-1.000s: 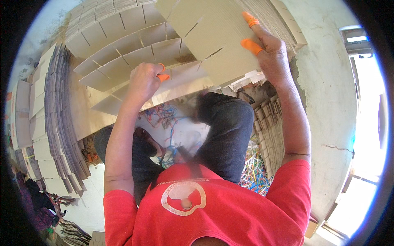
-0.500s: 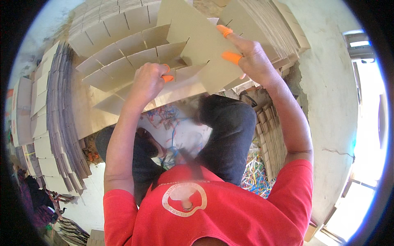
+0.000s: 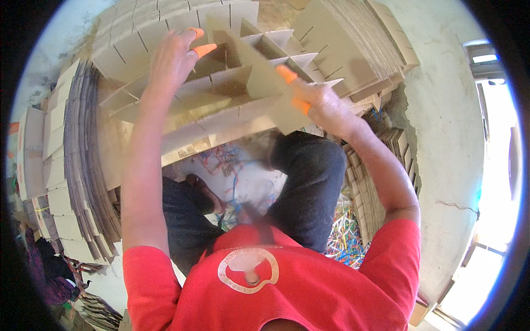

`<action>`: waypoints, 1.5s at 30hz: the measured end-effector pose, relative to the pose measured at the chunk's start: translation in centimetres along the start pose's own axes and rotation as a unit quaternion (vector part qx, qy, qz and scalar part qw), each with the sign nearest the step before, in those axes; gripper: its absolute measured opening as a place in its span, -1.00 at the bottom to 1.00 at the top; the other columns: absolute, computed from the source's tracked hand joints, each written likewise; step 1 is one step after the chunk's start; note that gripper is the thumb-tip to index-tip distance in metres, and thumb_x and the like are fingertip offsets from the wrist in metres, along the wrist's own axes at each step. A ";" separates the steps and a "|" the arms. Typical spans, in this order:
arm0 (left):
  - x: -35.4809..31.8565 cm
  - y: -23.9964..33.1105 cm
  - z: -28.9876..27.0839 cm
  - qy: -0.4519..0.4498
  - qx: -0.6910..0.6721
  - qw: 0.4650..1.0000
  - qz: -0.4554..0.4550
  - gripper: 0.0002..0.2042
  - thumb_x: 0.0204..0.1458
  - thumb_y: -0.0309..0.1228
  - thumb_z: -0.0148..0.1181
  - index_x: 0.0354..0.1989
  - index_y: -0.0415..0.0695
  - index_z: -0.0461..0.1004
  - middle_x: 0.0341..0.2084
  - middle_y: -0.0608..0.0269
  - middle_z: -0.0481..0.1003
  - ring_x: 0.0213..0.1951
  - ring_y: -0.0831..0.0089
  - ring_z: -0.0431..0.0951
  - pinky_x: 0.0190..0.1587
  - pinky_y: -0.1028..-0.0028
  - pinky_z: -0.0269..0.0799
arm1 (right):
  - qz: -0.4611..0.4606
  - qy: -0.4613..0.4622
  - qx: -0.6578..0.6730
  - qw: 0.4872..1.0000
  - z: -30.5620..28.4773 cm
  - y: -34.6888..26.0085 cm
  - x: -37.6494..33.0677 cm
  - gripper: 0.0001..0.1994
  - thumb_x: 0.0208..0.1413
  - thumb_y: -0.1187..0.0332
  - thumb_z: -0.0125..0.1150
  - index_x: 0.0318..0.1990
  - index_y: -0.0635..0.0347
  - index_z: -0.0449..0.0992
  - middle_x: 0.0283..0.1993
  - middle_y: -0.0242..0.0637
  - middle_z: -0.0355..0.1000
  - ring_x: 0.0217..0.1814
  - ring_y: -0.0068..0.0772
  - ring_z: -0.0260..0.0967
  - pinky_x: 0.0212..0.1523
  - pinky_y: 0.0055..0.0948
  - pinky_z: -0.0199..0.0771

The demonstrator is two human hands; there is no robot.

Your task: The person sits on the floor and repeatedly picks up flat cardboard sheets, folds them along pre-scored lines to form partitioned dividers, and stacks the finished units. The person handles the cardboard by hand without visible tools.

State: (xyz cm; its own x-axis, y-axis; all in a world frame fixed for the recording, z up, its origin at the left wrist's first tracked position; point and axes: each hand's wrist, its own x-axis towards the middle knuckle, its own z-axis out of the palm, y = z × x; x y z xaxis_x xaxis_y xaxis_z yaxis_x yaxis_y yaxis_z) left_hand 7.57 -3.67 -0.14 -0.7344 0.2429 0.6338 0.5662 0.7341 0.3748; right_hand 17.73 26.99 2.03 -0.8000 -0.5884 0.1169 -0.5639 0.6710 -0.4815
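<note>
Cracked pale wall (image 3: 441,149) beside a glaring bright opening (image 3: 501,171)

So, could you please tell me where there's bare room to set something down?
Bare tabletop shows between the left cardboard stack and the left forearm, and a smaller patch between the far stack and the right stack. The middle is crowded: slotted partitions beside the right hand, which holds a sheet.

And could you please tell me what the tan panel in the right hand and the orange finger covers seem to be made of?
The panel looks like matt cardboard, going by its dull, tan, flat face. The finger covers are probably rubber or silicone, being smooth and snug; which is unclear.
</note>
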 end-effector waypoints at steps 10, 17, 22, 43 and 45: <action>0.8 -4.9 -0.4 -0.169 0.044 0.984 -0.022 -0.73 0.13 -0.32 0.16 -0.49 -0.29 0.44 -0.49 -0.21 0.45 -0.41 -0.14 0.45 -0.36 0.11 0.37 | -0.102 0.087 -0.074 0.988 4.6 1.8 1.0 -0.36 0.06 0.51 0.03 0.36 0.20 0.11 -0.46 0.01 0.46 -0.41 0.06 0.48 -0.46 -0.07 0.45; -0.1 -5.0 -2.0 -0.213 0.006 0.964 -0.157 -0.75 0.10 -0.30 0.24 -0.14 -0.18 0.56 -0.21 -0.04 0.57 -0.29 0.17 0.57 -0.21 0.30 0.43 | -0.046 0.092 -0.169 0.980 2.4 1.9 1.2 -0.57 0.05 0.42 0.14 0.14 0.06 0.38 -0.32 -0.15 0.50 -0.38 -0.05 0.49 -0.45 -0.13 0.48; -2.0 3.4 -7.8 -0.082 -0.030 0.973 -0.215 -0.67 0.07 -0.26 0.29 -0.03 -0.14 0.57 -0.06 0.13 0.57 -0.15 0.38 0.58 -0.04 0.45 0.42 | 0.223 0.268 -0.430 0.833 -4.0 10.8 -1.4 -0.59 0.03 0.31 0.25 0.08 0.07 0.44 -0.03 -0.26 0.45 0.01 -0.19 0.40 -0.17 -0.24 0.51; -13.6 7.8 -9.4 0.012 -0.066 0.972 -0.224 -0.77 -0.04 -0.48 0.38 -0.18 -0.23 0.62 -0.24 0.08 0.62 -0.23 0.33 0.60 -0.15 0.43 0.48 | 0.389 0.391 -0.213 0.806 -9.2 15.9 -3.7 -0.81 0.11 0.22 0.10 -0.38 0.00 0.62 -0.25 -0.02 0.53 -0.16 0.05 0.49 -0.14 -0.04 0.45; -14.0 7.7 -9.3 0.020 -0.057 0.974 -0.220 -0.76 -0.05 -0.46 0.39 -0.18 -0.22 0.62 -0.23 0.08 0.62 -0.21 0.29 0.59 -0.13 0.41 0.48 | 0.392 0.382 -0.212 0.810 -10.7 13.3 -2.6 -0.80 0.13 0.17 0.12 -0.28 0.01 0.61 -0.16 -0.07 0.53 -0.12 0.00 0.48 -0.08 -0.08 0.45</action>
State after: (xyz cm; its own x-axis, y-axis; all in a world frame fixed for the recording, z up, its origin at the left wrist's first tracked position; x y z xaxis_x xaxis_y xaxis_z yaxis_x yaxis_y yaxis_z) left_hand 25.70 -7.29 0.13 -0.9013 -0.1065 0.4198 0.2389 0.6864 0.6869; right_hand 10.14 42.31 4.64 -0.7488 0.4341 0.5009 0.2876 0.8936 -0.3446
